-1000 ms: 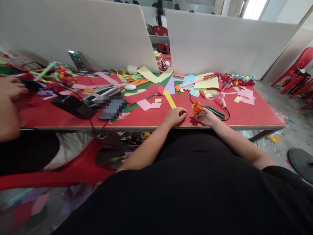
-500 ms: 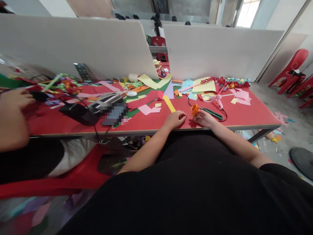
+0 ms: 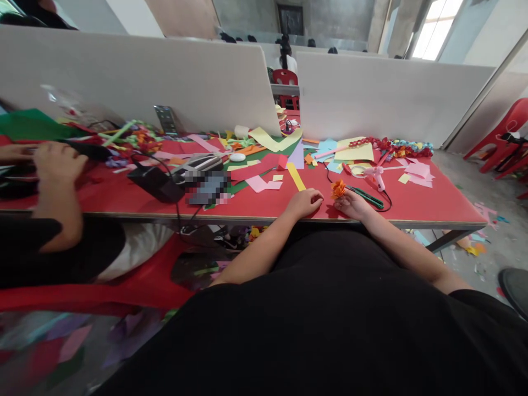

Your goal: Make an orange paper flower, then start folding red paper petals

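My right hand [image 3: 355, 205] holds an orange paper flower [image 3: 338, 190] by its base between thumb and fingers, just above the table's front edge. My left hand [image 3: 305, 203] lies on the red tabletop, fingers curled in, with nothing visible in them. A yellow paper strip [image 3: 296, 177] lies just beyond that hand. Right of the flower is a green-handled cutter or similar slim tool [image 3: 365, 197], partly behind my right hand. Behind it, a pink glue gun [image 3: 376, 177] lies with its black cord looping round.
Paper scraps [image 3: 258, 183] cover the middle of the red table [image 3: 445, 201]. A black box-shaped device [image 3: 154, 184] and a propped phone [image 3: 166, 120] stand left. White boards [image 3: 391, 99] line the back. At far left, another person's hand [image 3: 60, 162] is over dark objects.
The view has turned slightly left, so everything sits further right. My hands and the flower keep nearly the same pose. The other person's arm at left shows more fully.
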